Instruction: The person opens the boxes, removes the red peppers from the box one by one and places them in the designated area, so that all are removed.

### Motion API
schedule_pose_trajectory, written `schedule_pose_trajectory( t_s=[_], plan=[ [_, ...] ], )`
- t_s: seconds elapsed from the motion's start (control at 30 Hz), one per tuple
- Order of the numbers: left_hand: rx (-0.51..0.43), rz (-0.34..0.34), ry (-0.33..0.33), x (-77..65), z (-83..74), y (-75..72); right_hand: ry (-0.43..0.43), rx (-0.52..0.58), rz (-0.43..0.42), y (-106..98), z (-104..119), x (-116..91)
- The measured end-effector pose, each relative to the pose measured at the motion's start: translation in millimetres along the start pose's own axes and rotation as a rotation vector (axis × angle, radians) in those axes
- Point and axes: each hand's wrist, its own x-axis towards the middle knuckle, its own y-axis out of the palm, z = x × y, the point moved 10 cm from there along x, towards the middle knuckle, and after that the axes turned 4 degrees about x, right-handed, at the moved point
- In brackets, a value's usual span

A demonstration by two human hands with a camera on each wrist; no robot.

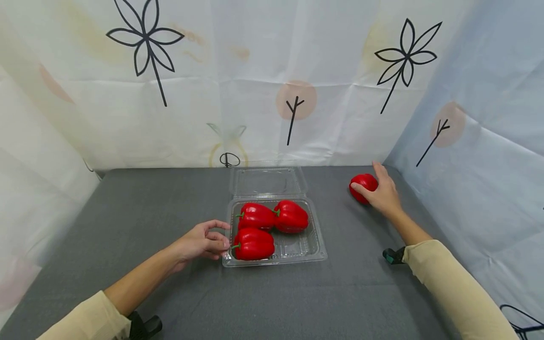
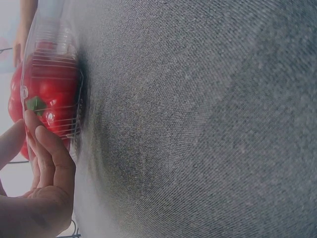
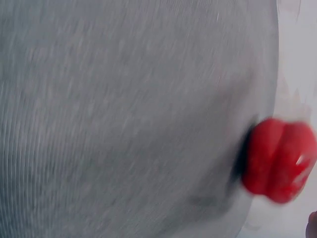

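Observation:
A clear plastic clamshell container (image 1: 297, 252) lies with its lid (image 1: 267, 183) tipped back. Inside are three red bell peppers with green stems: a near one (image 1: 255, 244), a back left one (image 1: 256, 216) and a back right one (image 1: 291, 217). My left hand (image 1: 197, 243) pinches the container's left rim, thumb above and fingers along the outer wall (image 2: 52, 153). At the far right, my right hand (image 1: 384, 193) reaches round another red bell pepper (image 1: 364, 182), thumb and fingers apart. In the right wrist view, that pepper (image 3: 280, 161) is blurred and only a fingertip shows beside it.
Grey cloth (image 1: 272, 302) covers the table. A white patterned curtain (image 1: 255, 85) stands along its back edge. Another pale curtain (image 1: 488, 189) closes off the right side, close to my right arm.

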Motion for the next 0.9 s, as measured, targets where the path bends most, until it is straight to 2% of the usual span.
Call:
schedule_pose_trajectory(
  t_s=[0.13,0.33,0.7,0.9],
  plan=[
    [-0.003,0.001,0.000,-0.5,-0.2,-0.2,-0.096,0.029,0.029,12.4,27.6,-1.6],
    [-0.003,-0.001,-0.001,-1.4,0.1,0.3,-0.239,0.110,0.169,44.0,72.3,-13.0],
    [-0.001,-0.007,-0.012,-1.4,-1.1,0.9,-0.392,0.159,0.448,91.8,132.4,-44.3],
    [0.001,-0.005,-0.005,-2.1,-2.0,1.0,-0.433,0.183,0.594,109.5,150.4,-59.0]
  ],
)
